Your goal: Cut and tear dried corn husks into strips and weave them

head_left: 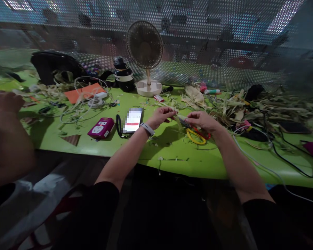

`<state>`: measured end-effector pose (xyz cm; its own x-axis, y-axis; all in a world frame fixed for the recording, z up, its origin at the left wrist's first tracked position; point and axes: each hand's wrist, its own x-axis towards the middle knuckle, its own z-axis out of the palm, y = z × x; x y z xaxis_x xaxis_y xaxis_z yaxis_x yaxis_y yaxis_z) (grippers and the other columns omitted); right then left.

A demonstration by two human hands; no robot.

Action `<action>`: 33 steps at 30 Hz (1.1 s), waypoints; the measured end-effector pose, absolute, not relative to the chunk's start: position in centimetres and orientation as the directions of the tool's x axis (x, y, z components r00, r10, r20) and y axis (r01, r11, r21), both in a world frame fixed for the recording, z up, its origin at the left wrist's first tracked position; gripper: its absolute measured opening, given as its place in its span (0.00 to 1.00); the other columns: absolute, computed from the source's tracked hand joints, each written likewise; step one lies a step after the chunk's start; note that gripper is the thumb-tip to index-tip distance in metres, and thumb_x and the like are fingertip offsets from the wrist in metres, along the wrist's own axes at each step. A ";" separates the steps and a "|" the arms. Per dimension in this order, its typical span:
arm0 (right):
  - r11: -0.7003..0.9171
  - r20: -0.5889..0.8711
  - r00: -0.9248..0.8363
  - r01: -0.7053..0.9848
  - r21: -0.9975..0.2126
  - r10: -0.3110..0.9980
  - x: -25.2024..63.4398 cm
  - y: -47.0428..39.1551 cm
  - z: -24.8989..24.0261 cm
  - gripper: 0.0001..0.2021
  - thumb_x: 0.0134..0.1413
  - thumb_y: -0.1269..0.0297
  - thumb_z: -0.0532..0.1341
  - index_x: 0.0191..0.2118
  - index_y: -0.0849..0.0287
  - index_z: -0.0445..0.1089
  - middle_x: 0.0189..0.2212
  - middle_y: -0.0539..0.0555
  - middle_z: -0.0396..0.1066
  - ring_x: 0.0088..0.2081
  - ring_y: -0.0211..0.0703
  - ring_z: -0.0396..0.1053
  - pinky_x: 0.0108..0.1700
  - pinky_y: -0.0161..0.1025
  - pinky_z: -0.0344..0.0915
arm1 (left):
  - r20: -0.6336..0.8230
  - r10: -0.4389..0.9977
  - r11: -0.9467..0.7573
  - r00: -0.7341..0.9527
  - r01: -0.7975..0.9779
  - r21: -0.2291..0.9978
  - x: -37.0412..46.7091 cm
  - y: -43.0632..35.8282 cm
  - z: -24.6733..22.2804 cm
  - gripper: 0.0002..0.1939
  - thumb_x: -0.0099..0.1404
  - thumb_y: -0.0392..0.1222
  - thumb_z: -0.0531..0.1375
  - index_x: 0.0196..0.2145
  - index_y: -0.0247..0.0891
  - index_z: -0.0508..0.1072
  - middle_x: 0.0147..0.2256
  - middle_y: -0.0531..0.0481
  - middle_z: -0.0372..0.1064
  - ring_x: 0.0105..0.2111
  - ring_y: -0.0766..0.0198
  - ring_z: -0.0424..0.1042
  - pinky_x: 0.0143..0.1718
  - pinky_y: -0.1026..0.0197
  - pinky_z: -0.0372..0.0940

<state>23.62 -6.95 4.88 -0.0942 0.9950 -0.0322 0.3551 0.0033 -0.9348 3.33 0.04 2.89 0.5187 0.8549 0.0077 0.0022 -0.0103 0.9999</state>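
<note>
Above the green table, my left hand [161, 116], with a pale watch band on its wrist, pinches a thin pale-green strip of dried husk [177, 122]. My right hand [200, 120] is closed just to the right, thumb and fingertips pressed together near the strip's other side. What those fingertips grip is too small and dark to make out. Scissors with yellow and red handles [197, 137] are below my right hand; their blades reach up towards the fingertips and are partly hidden. Small green scraps lie on the table around both hands.
A purple box-shaped device [101, 128] and a lit phone [132, 120] lie left of my hands. A fan [145, 47] and black bottle [123, 77] stand behind. Husks [232, 111] and cables cover the right side. Another person's arm [9, 135] rests at far left.
</note>
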 end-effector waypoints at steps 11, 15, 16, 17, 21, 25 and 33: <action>0.430 0.556 0.119 0.510 -0.745 0.823 22.1 -7.3 4.2 0.15 0.56 0.48 0.61 0.31 0.56 0.69 0.32 0.53 0.72 0.38 0.44 0.68 0.45 0.41 0.64 | 0.002 0.687 -0.016 0.726 0.013 1.000 3.2 -0.5 2.7 0.15 0.53 0.48 0.69 0.30 0.34 0.74 0.24 0.52 0.71 0.22 0.74 0.67 0.20 0.70 0.53; 0.326 0.522 0.225 0.565 -0.758 0.823 20.3 -7.7 3.3 0.18 0.59 0.43 0.55 0.33 0.54 0.65 0.27 0.52 0.68 0.31 0.44 0.65 0.39 0.40 0.62 | 0.030 0.601 -0.031 0.799 -0.014 0.999 3.2 -1.1 2.9 0.17 0.51 0.49 0.70 0.29 0.34 0.73 0.22 0.53 0.69 0.19 0.75 0.62 0.19 0.70 0.53; 0.317 0.533 0.236 0.589 -0.743 0.813 20.0 -7.8 3.2 0.19 0.59 0.42 0.54 0.33 0.54 0.64 0.27 0.52 0.68 0.30 0.44 0.64 0.38 0.40 0.61 | 0.032 0.591 -0.031 0.806 -0.017 0.999 3.2 -1.2 2.9 0.17 0.51 0.49 0.70 0.29 0.34 0.73 0.22 0.53 0.69 0.19 0.75 0.62 0.19 0.69 0.53; 0.314 0.548 0.244 0.608 -0.729 0.800 19.9 -7.9 3.1 0.19 0.59 0.41 0.54 0.33 0.54 0.64 0.28 0.52 0.67 0.30 0.44 0.64 0.38 0.40 0.61 | 0.035 0.588 -0.033 0.808 -0.019 0.999 3.3 -1.2 2.9 0.17 0.51 0.49 0.70 0.29 0.34 0.73 0.22 0.53 0.69 0.20 0.74 0.63 0.19 0.69 0.54; 0.292 0.564 0.296 0.623 -0.726 0.771 19.9 -7.9 3.2 0.19 0.59 0.41 0.54 0.34 0.54 0.63 0.26 0.50 0.64 0.28 0.42 0.60 0.37 0.40 0.59 | 0.073 0.603 -0.064 0.794 -0.043 0.997 3.6 -1.3 2.8 0.18 0.51 0.51 0.69 0.32 0.34 0.74 0.24 0.52 0.69 0.23 0.73 0.65 0.23 0.68 0.56; 0.280 0.552 0.327 0.603 -0.747 0.767 20.4 -7.6 3.2 0.18 0.58 0.43 0.55 0.33 0.54 0.63 0.25 0.49 0.61 0.26 0.40 0.56 0.36 0.40 0.57 | 0.120 0.601 -0.068 0.790 -0.099 0.993 3.7 -1.4 2.7 0.19 0.50 0.52 0.70 0.32 0.34 0.75 0.24 0.53 0.69 0.24 0.73 0.64 0.25 0.68 0.56; 0.273 0.539 0.350 0.582 -0.766 0.767 20.2 -7.4 2.9 0.18 0.57 0.42 0.56 0.32 0.54 0.62 0.24 0.48 0.59 0.26 0.40 0.53 0.33 0.39 0.54 | 0.178 0.643 -0.068 0.745 -0.177 0.982 4.2 -1.7 2.3 0.15 0.50 0.47 0.70 0.32 0.35 0.76 0.27 0.53 0.69 0.27 0.71 0.66 0.31 0.65 0.59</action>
